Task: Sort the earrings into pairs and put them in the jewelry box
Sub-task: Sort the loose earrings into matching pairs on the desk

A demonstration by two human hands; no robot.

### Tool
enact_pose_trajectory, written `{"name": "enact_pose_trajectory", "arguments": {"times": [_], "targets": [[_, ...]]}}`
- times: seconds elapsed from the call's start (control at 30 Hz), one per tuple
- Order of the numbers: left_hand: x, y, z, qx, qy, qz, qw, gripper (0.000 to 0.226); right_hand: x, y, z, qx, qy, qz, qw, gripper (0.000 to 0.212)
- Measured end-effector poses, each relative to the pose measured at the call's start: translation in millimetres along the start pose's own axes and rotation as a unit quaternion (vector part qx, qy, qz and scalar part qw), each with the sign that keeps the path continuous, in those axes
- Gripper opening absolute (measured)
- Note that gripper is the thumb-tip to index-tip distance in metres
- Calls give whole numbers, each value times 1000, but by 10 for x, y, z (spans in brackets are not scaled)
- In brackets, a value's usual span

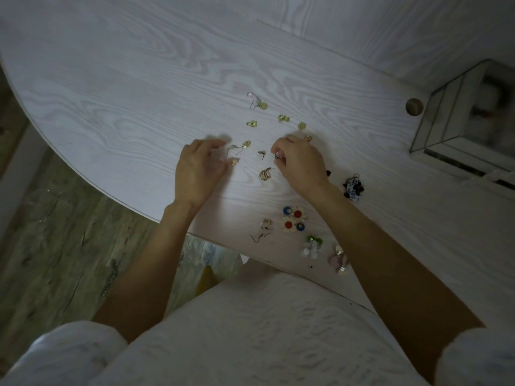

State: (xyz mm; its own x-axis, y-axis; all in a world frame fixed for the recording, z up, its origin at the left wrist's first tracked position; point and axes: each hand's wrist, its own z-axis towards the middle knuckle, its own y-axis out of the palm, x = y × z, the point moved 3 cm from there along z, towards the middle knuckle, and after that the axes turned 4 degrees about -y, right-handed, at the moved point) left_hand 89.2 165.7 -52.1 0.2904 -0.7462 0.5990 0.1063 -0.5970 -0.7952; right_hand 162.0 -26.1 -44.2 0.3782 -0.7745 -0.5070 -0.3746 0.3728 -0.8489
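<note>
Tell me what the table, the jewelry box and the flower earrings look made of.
Table: wood or wood-look laminate, whitewashed matte, with visible grain.
Jewelry box: probably clear glass panes in thin metal edging.
Flower earrings: likely glossy plastic or enamel, cream petals around red and blue discs.

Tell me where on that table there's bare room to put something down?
The wide stretch of table left of and beyond the left hand is bare. So is the strip between the right hand and the glass box. It is crowded around both hands and near the flower earrings at the near edge.
</note>
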Motion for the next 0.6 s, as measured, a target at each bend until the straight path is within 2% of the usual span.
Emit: {"name": "enact_pose_trajectory", "arguments": {"times": [0.2, 0.33, 0.5, 0.6], "targets": [[-9, -8, -60, 2, -26, -55, 998, 25, 30, -34, -28, 4, 23, 1, 1000, 13], [-15, 12, -114, -19, -12, -75, 997, 37, 54, -43, -50, 8, 26, 6, 1000, 10], [-2, 43, -136, -5, 12, -77, 997, 36, 79, -37, -89, 16, 28, 16, 999, 12], [72, 34, -121, 20, 31, -35, 999, 31, 65, -48, -136, 31, 20, 13, 999, 15]]}}
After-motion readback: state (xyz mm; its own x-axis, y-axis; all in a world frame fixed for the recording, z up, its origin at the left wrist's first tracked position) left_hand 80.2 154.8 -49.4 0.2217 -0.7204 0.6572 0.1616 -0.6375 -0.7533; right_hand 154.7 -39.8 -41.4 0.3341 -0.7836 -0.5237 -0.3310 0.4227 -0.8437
